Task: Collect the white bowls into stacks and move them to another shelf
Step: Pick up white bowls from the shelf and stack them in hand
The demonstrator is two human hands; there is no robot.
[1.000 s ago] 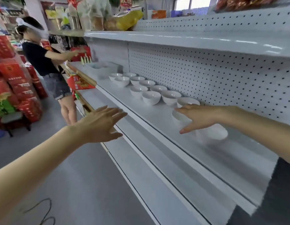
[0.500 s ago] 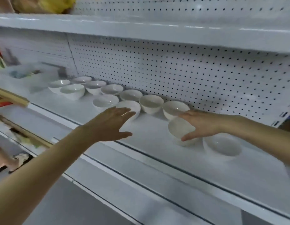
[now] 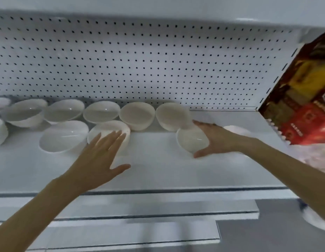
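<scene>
Gripping a bowl [image 3: 191, 140], right hand [image 3: 219, 139], left hand [image 3: 100, 160] spread flat over second bowl [image 3: 109, 126]

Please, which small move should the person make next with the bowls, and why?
Probably the right hand should lift the small white glossy bowl: its thumb and fingers bracket that bowl, while the open left hand only reaches over the front-row white bowl, and no stack is visible.
</scene>
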